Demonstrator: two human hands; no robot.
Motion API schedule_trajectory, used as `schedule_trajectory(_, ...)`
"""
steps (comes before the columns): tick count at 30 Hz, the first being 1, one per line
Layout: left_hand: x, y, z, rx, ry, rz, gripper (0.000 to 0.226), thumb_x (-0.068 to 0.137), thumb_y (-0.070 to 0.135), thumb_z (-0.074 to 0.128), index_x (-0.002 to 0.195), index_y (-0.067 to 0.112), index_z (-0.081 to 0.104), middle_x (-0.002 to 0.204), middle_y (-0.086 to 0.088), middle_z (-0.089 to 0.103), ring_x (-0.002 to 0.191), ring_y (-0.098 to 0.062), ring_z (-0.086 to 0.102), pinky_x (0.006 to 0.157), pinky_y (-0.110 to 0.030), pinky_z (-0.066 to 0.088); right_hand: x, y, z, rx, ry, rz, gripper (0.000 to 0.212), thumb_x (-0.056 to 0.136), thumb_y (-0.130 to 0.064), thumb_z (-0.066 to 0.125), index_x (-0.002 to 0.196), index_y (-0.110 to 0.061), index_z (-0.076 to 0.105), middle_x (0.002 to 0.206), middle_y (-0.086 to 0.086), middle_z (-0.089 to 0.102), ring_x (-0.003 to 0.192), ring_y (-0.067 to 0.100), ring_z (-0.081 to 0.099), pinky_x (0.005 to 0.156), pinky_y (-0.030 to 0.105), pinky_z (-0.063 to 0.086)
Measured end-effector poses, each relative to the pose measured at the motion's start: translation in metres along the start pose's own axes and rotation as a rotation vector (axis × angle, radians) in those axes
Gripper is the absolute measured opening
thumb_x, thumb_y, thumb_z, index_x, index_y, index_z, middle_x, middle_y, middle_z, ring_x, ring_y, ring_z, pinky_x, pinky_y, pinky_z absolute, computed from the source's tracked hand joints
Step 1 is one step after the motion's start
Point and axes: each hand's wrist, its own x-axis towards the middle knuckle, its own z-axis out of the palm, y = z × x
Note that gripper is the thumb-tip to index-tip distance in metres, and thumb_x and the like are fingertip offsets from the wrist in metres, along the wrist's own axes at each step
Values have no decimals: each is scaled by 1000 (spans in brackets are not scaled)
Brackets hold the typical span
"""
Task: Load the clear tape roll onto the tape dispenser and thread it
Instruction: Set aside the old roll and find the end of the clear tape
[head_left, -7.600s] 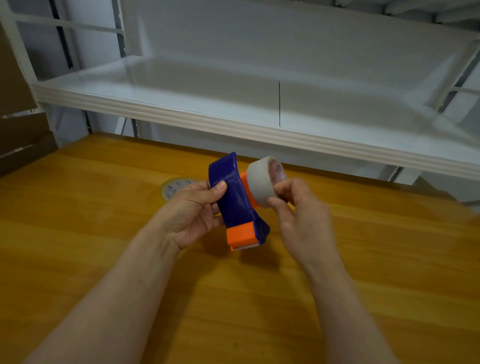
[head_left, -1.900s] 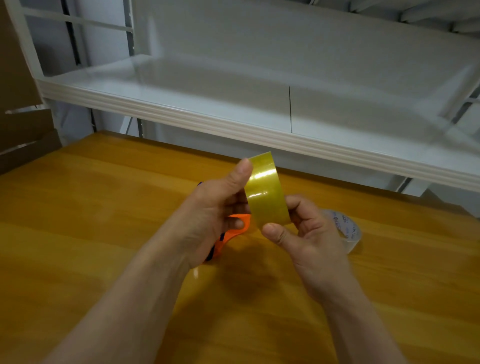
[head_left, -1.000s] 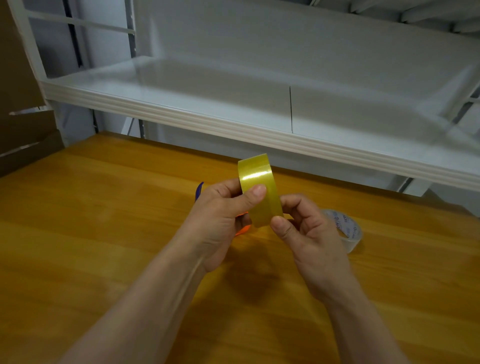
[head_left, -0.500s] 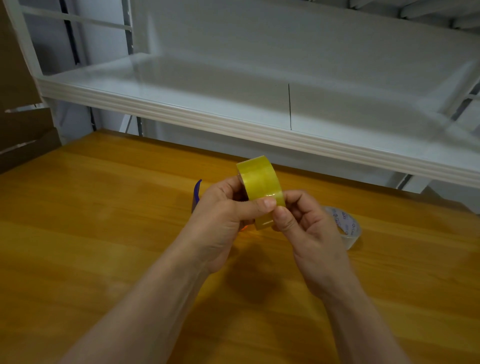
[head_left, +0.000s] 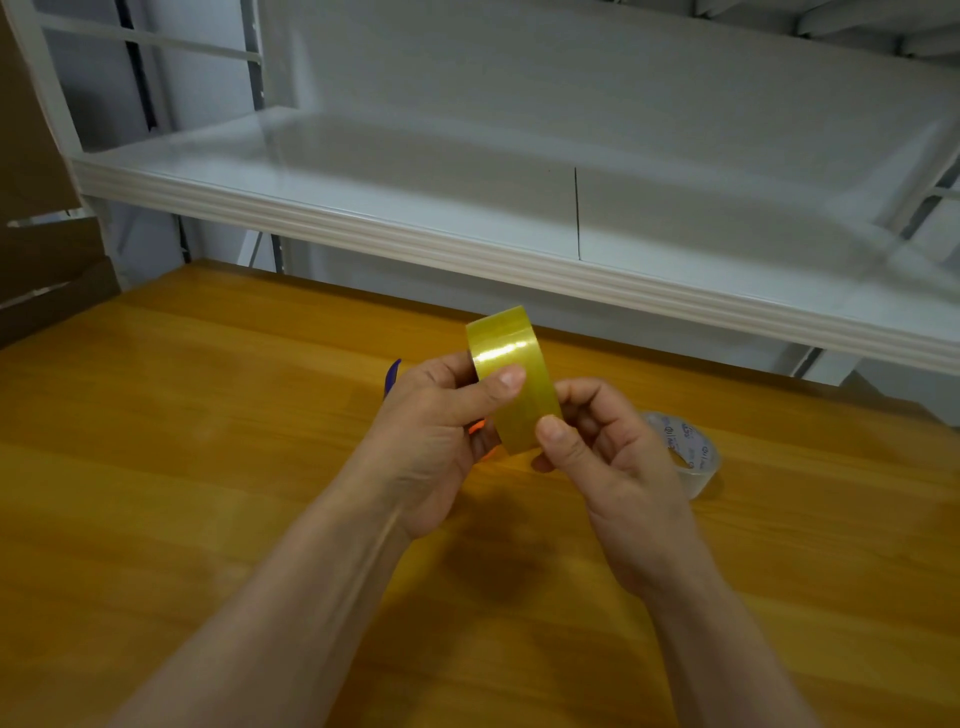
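Wooden table (head_left: 182, 441) fills the lower frame. White shelf (head_left: 467, 244) runs across the upper half, and cardboard (head_left: 41, 249) sits at the left edge.

Yellow-tinted clear roll (head_left: 504, 343) is held off the table at centre frame, on edge, glossy outer face toward the camera. Dispenser (head_left: 393, 375) is almost wholly hidden behind the left hand (head_left: 431, 436). Only a blue tip shows at the hand's left and a scrap of orange under the roll. Cannot tell if the roll is seated on its hub. Second roll (head_left: 691, 452), clear with print, lies on the table just right of the right hand (head_left: 608, 457).

Step, as judged: hunting for the tape's free end to peel and thread.

Risks:
- End is hard to see on glossy tape. A nail may lift only a sliver and split the strip.
- A peeled end could fold back and stick to itself or to skin.
- Pulling hard could twist an unseated roll loose.
- Wound the wrong way round, the sticky side would face wrong at the cutter.

Fingers: left thumb is laid flat across the roll's face, the rest curled behind it, a firm grip. Right thumb presses the roll's lower edge with the forefinger curled close behind, a tight pinch. No loose tape is visible between them.
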Motion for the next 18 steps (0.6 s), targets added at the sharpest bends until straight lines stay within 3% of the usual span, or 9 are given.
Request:
schedule_trajectory(6, -1, -6, 3, 38, -39, 7, 53, 71, 4, 73, 123, 0, 62, 106, -15, 72, 96, -24, 70, 83, -31, 56, 0, -2, -1, 37, 55, 3, 16, 93, -26, 61, 106, -19, 67, 100, 6, 71, 88, 17, 68, 75, 31, 58)
schedule_trajectory(8, -1, -4, 3, 26, -47, 5, 47, 75, 4, 76, 120, 0, 64, 102, -13, 72, 93, -22, 69, 81, -30, 57, 0, -3, -1, 43, 50, -2, 15, 93, -25, 61, 105, -19, 67, 101, 12, 70, 89, 22, 68, 75, 33, 59)
schedule_trajectory(11, 0, -2, 1, -40, -34, -12, 29, 86, 21, 70, 110, 5, 67, 94, -8, 72, 85, -18, 68, 73, -29, 57, 0, -4, -2, 61, 44, 4, 14, 92, -23, 61, 103, -17, 68, 99, 17, 67, 87, 23, 66, 74, 34, 58)
schedule_trajectory(15, 0, 0, 3, -88, -23, -20, 42, 85, 18, 64, 122, -3, 63, 100, -11, 73, 85, -17, 70, 69, -27, 58, 0, -3, -3, 52, 56, -8, 9, 90, -22, 63, 97, -23, 69, 95, 10, 67, 87, 26, 65, 76, 33, 57)
schedule_trajectory(18, -1, -1, 5, -84, -54, 2, 45, 81, 11, 66, 123, -5, 61, 101, -14, 74, 83, -19, 73, 66, -26, 58, 0, -4, -3, 58, 78, -20, 10, 88, -28, 66, 96, -24, 68, 98, 15, 66, 91, 36, 64, 76, 34, 57)
